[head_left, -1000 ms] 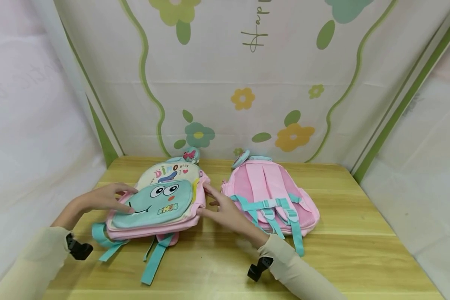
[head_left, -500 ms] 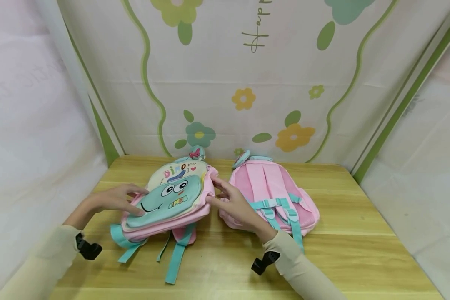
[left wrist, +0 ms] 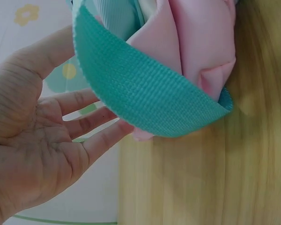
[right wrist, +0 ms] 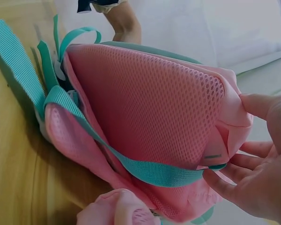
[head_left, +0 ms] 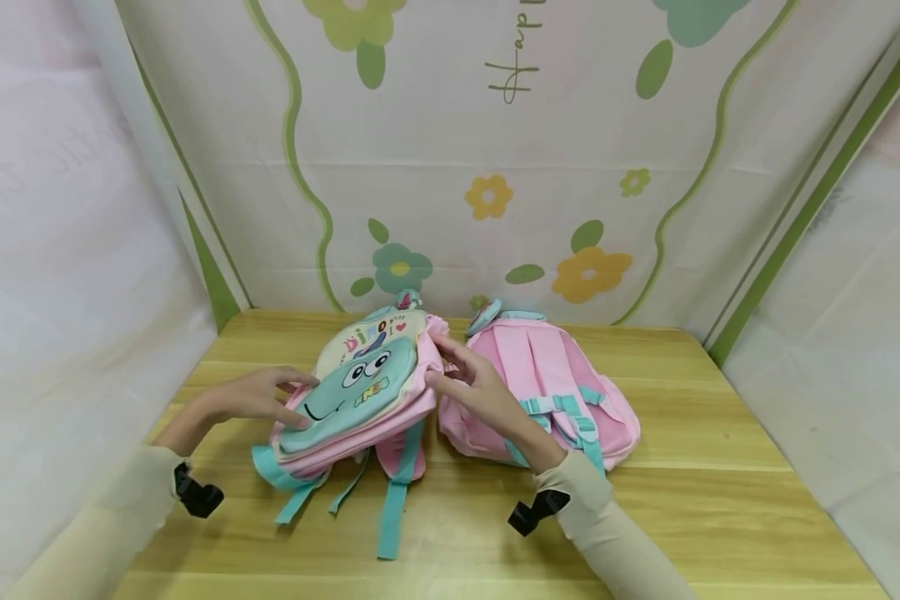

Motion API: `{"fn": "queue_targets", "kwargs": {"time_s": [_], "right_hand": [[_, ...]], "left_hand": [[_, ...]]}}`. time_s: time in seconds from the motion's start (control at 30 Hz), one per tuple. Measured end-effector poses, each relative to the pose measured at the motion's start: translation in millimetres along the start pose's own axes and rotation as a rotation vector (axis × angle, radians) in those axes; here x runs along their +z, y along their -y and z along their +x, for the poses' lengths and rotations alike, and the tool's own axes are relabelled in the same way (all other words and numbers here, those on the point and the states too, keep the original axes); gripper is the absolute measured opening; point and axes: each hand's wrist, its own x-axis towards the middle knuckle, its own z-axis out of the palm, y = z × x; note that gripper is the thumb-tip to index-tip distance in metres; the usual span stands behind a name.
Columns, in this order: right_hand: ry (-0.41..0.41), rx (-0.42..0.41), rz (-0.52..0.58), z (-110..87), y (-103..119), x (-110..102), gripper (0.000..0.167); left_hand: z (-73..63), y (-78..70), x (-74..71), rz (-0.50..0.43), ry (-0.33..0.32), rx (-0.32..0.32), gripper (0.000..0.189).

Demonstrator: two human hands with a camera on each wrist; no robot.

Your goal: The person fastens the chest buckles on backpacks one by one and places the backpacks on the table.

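A pink child's backpack (head_left: 390,387) with a mint dinosaur face leans, tilted, at left of the table's middle. My left hand (head_left: 251,396) grips its left side, thumb on the mint front pocket. From the other side my right hand (head_left: 487,400) holds the pink side edge, fingers spread. In the left wrist view a teal strap (left wrist: 145,93) loops in front of the left fingertips. The pink mesh back (right wrist: 150,108) faces the right wrist camera. A second pink backpack (head_left: 528,358) lies straps up, just right of the first, partly covered by my right hand.
Teal straps (head_left: 392,521) from the first backpack trail onto the wooden table (head_left: 720,475). A flower-printed cloth (head_left: 420,133) stands behind the table's back edge, and white cloth sides (head_left: 67,275) rise at left and right.
The dinosaur backpack has moved right, toward the second one, and tilted more, its right side higher. Both hands have moved along with it and keep their hold.
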Motion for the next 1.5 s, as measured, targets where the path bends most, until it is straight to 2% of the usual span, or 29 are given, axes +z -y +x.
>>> {"fn": "queue_targets", "kwargs": {"time_s": [0.4, 0.73, 1.2, 1.5], "right_hand": [[0.045, -0.048, -0.019, 8.0, 18.0, -9.6, 0.066], [0.078, -0.029, -0.006, 12.1, 24.2, -14.5, 0.071], [0.103, -0.021, -0.103, 25.6, 38.5, -12.4, 0.086], [0.115, -0.076, -0.192, 32.7, 46.2, -14.5, 0.093]], "left_hand": [[10.8, -1.5, 8.8, -0.072, -0.016, 0.028, 0.08], [17.8, -0.8, 12.0, -0.092, -0.009, 0.023, 0.08], [19.3, 1.2, 14.5, -0.135, -0.01, 0.041, 0.078], [22.8, 1.7, 17.6, -0.184, -0.006, 0.068, 0.076]]}}
